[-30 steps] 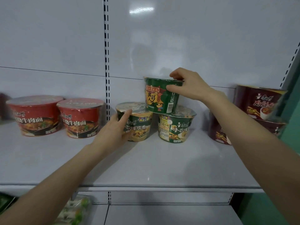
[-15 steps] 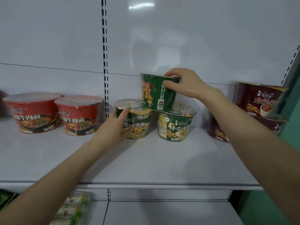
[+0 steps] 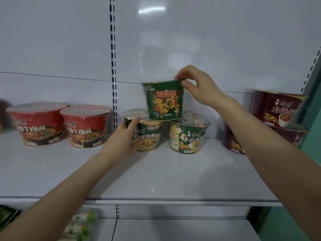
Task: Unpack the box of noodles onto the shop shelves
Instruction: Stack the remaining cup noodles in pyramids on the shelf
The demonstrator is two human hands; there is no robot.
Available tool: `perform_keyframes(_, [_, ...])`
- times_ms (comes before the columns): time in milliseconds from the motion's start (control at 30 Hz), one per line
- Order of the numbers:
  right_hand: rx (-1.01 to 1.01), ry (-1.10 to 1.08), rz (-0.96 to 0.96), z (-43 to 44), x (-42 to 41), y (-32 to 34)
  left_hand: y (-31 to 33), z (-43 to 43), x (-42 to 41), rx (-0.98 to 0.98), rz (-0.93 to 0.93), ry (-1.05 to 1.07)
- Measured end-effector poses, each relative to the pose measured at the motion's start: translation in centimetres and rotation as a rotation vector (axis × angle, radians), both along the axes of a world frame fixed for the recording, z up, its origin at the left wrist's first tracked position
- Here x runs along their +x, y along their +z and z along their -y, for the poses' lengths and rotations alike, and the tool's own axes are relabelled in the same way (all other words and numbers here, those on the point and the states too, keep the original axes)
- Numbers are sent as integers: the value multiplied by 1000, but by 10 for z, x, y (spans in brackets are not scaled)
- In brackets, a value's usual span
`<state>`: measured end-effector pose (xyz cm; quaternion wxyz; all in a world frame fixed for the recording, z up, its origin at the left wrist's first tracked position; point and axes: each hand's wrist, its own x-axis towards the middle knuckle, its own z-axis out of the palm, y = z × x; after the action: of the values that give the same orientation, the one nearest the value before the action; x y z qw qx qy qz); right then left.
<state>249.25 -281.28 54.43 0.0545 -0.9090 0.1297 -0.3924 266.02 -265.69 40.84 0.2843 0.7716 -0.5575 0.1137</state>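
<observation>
right hand: the right hand (image 3: 199,87) reaches in from the right; thumb and curled fingertips pinch the top rim of the dark green cup at its right edge, the rest of the hand clear of the cup wall.
left hand: the left hand (image 3: 119,143) wraps the left side of the left green bowl, fingers curled round its wall and thumb up against the edge of its lid.
dark green cup: the dark green cup (image 3: 164,100) is on the second tier, over the gap between the two green bowls, its base meeting both lids; it leans a little. its printed front faces the camera.
left green bowl: the left green bowl (image 3: 147,134) stands upright on the shelf, lid sealed, just beside its twin.
right green bowl: the right green bowl (image 3: 188,134) stands upright, apart from both hands.
shelf: the grey shelf (image 3: 156,174) carries every bowl near its back edge, against the white back panel (image 3: 208,40).
red bowls: two red bowls (image 3: 37,124) and (image 3: 85,126) stand side by side at the left, touching or nearly so, beyond the slotted upright (image 3: 112,66).
maroon bowls: maroon bowls (image 3: 278,108) are stacked at the far right, blurred; how many is unclear.
lower shelf: wrapped packs (image 3: 81,223) lie below at the left, contents too blurred to name.
</observation>
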Motion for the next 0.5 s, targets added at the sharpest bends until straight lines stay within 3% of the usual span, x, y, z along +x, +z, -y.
perform_keyframes(200, [95, -102, -103, -5, -2, 1, 0, 1, 0, -4, -8, 9])
perform_keyframes(333, [-85, -272, -232, -14, 15, -3, 0, 2, 0, -5, -13, 4])
perform_keyframes(500, [-29, -57, -174, -4, 11, 4, 0, 1, 0, -16, -19, -2])
